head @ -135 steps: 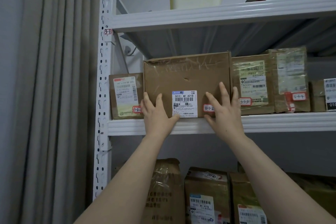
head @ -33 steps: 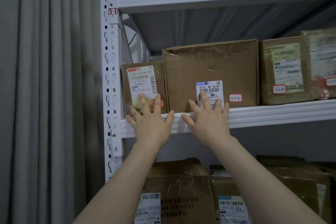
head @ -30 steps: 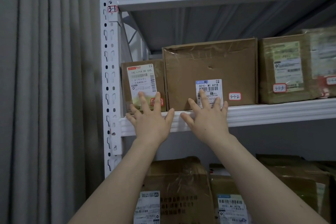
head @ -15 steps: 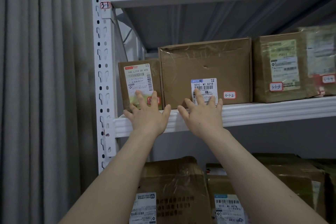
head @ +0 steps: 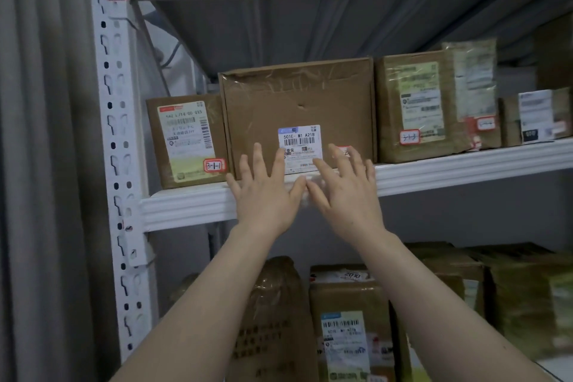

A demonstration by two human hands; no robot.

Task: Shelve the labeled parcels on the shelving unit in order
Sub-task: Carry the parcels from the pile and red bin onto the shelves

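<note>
Head view, parcel: the large brown cardboard box (head: pixel 297 96) stands on the white metal shelf (head: pixel 465 170), beside a smaller brown box (head: pixel 186 139).
Head view, left grip (head: pixel 266 192): your fingers are spread straight over the parcel's lower front, left of its white barcode label (head: pixel 299 138).
Head view, right grip (head: pixel 347 192): spread likewise, right of the label.

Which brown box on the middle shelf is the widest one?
The brown cardboard box second from the left, with the white 501E label. Its front is far wider than any other box's there.

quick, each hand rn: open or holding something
Left hand: open, fingers spread against the large box, holding nothing.
Right hand: open, fingers straight against the same box.
</note>
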